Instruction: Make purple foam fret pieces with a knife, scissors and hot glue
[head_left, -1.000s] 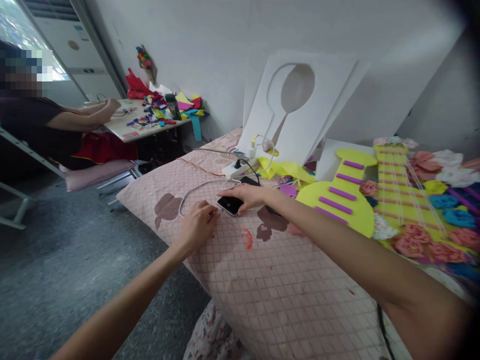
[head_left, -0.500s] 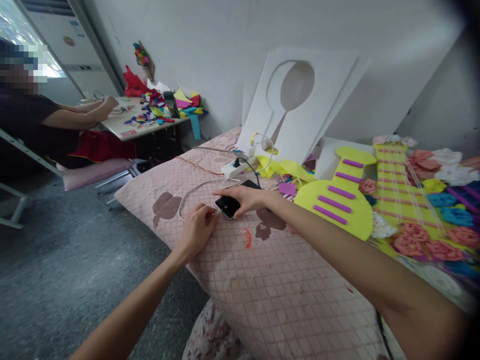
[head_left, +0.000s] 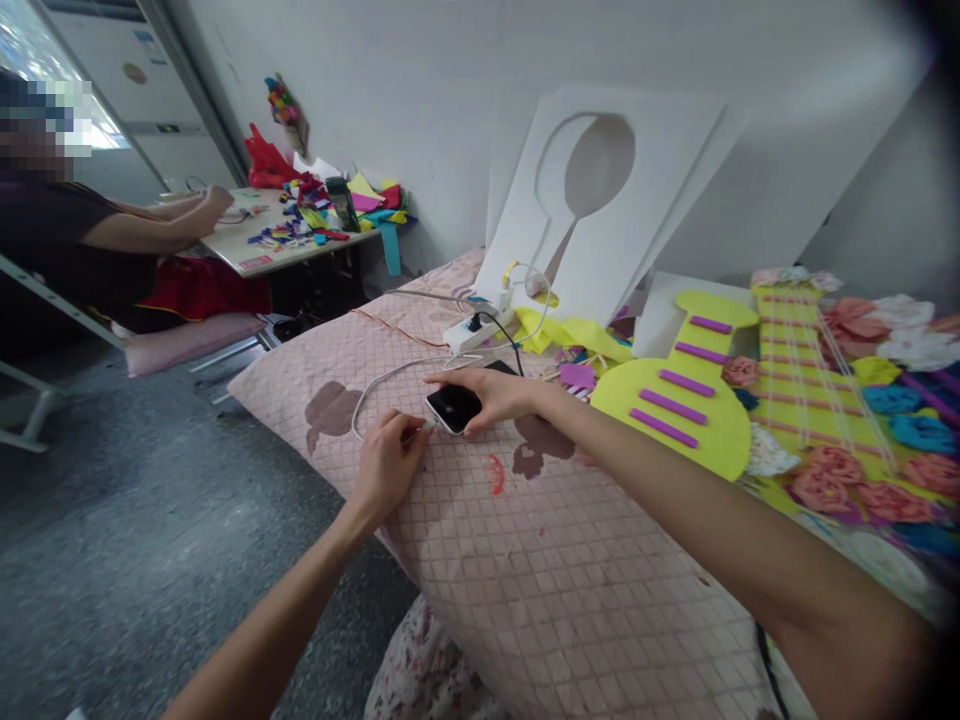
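A black-screened phone [head_left: 453,408] lies on the pink quilted cloth [head_left: 480,560]. Around its far and right edges my right hand [head_left: 491,395] is wrapped, thumb on the near side. My left hand [head_left: 391,455] pinches the plug end of a white cable [head_left: 364,395] at the phone's near left edge; whether the plug sits in the port is too small to tell. The cable loops back towards a white power strip [head_left: 476,328], where a black plug is seated. Behind my right hand lies another dark, flat object [head_left: 501,368].
Yellow guitar-shaped cutouts [head_left: 675,400] and paper flowers [head_left: 889,500] cover the right side. White boards [head_left: 525,190] lean on the wall. At the far left a seated person [head_left: 112,230] works at another table [head_left: 262,255] with coloured scraps.
My left hand and the plug have drawn slightly left, away from the phone's edge. The phone's screen shows a little more beside my right hand.
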